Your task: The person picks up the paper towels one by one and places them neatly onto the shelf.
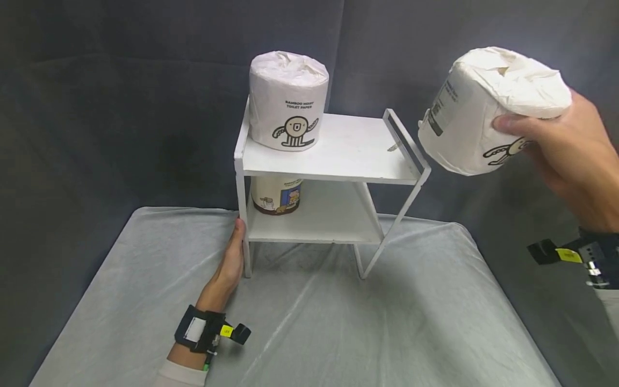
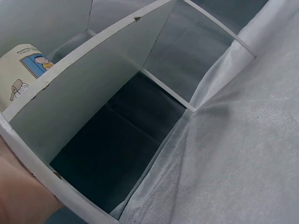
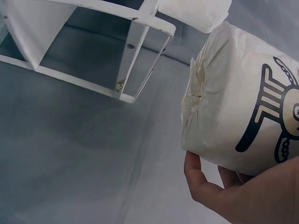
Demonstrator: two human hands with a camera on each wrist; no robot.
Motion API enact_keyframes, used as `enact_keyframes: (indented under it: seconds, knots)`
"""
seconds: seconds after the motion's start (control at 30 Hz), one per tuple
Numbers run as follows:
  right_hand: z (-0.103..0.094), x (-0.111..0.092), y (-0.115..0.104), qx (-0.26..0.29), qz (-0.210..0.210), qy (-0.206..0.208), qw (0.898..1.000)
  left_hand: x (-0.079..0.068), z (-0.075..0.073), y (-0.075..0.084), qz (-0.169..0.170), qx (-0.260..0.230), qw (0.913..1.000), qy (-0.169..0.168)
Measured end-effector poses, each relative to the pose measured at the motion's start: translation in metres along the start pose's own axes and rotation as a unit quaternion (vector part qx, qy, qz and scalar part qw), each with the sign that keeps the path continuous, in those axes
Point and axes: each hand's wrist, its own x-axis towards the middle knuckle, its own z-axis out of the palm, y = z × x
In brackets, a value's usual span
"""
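Up at the right in the head view, my right hand (image 1: 580, 145) grips a paper-wrapped toilet roll (image 1: 488, 121), thumb across its printed side. The roll is tilted and held clear of a small white two-tier shelf (image 1: 358, 148). My left hand (image 1: 232, 258) rests along the outside of the shelf's left leg, thumb pointing up; its other fingers are hidden. A second wrapped roll (image 1: 290, 102) stands upright on the left of the top tier. Below it, a cream toilet roll (image 1: 276, 196) with a cartoon print sits on the lower tier, its top hidden by the upper board.
The shelf stands on a table (image 1: 309, 322) draped in grey cloth. Dark fabric (image 1: 145, 118) hangs behind and around it. Slanted rails form the shelf's right side, with a raised bar at the top tier's right edge (image 1: 408, 140).
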Motion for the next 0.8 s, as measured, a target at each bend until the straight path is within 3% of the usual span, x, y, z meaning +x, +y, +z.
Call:
enact_keyframes:
  seconds: [0.1, 0.53, 0.8]
  knots:
    - [0.009, 0.006, -0.003, 0.011, 0.011, -0.008, 1.000, 0.000, -0.001, 0.000, 0.002, -0.002, 1.0000, -0.002]
    - [0.045, 0.024, -0.005, -0.034, 0.009, -0.045, 0.998, -0.001, -0.001, 0.000, -0.003, -0.001, 1.0000, -0.006]
    - [0.065, 0.033, 0.001, -0.063, 0.050, -0.034, 0.996, -0.001, -0.001, 0.002, -0.006, 0.002, 0.9999, -0.010]
